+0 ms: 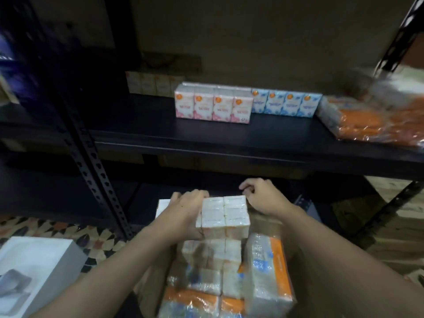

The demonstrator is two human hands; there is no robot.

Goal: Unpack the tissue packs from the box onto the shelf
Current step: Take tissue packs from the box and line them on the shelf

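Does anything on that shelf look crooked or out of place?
Mostly tidy: the pink tissue packs and blue tissue packs stand upright in rows on the black shelf. The orange plastic-wrapped bundle at the right lies flat and skewed to them, near the front edge.

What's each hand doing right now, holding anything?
Left hand: grips the tissue pack by its left side.
Right hand: fingers curled at the pack's far right corner; whether it grips cannot be told.
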